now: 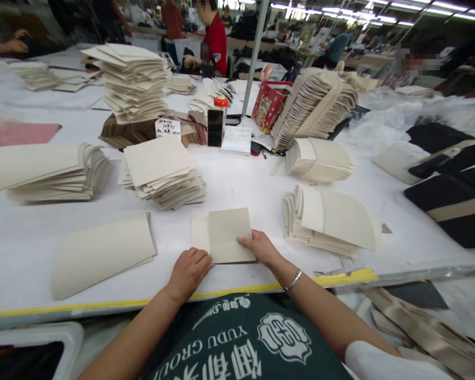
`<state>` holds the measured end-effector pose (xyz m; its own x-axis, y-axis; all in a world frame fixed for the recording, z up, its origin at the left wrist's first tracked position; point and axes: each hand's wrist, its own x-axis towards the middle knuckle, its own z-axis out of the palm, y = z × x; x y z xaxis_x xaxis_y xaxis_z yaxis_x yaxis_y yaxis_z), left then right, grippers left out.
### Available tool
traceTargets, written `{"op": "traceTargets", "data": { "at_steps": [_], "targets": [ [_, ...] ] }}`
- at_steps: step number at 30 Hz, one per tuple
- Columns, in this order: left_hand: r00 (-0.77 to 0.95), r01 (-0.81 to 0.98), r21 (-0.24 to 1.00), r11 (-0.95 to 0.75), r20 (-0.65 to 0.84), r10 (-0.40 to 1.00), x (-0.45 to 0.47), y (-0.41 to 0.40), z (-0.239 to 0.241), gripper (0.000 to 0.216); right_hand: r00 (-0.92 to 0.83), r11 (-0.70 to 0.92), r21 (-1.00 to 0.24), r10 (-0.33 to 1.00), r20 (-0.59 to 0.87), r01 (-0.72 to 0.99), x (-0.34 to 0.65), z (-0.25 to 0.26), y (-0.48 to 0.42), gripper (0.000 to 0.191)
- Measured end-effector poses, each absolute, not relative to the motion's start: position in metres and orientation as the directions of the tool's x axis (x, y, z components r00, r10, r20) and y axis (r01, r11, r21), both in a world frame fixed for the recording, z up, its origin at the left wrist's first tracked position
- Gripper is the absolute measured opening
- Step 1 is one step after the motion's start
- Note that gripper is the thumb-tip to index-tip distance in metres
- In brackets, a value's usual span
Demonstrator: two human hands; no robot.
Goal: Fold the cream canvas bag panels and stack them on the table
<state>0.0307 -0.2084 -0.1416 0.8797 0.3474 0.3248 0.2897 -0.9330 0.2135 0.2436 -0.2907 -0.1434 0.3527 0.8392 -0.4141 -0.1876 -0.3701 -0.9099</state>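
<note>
A beige square panel [231, 232], of cloth or card, lies over a paler beige piece [199, 230] that shows at its left. My right hand [263, 248] grips the square's right edge, thumb on top and fingers under it. At the lower left corner, where the two layers meet, my left hand [190, 270] has its fingers bent and pressed together on the near edge. The fingertips there are partly hidden. To the left lie a few curved beige panels [103, 253]. A pile of folded beige panels [328, 219] sits to the right.
Stacks of beige panels [162, 174] stand behind, with a tall stack [132, 79] farther back. A phone [215, 127] leans upright near a metal pole [255, 58]. Black pieces with beige straps [451, 206] lie at right. Yellow tape [103, 305] marks the table's near edge. Other people work beyond.
</note>
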Motion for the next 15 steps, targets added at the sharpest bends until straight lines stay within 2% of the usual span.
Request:
{"op": "traceTargets", "data": {
  "at_steps": [9,15],
  "targets": [
    [0.922,0.204,0.381,-0.902,0.236,0.308,0.022,-0.199,-0.138,0.014,0.352,-0.367,-0.921,0.851,-0.389,-0.129,0.246,-0.147,-0.293,0.030],
    [0.908,0.215,0.390,-0.895,0.258,0.331,0.020,-0.202,-0.137,0.017,0.359,-0.366,-0.921,0.849,-0.388,-0.130,0.245,-0.146,-0.293,0.031]
  ]
}}
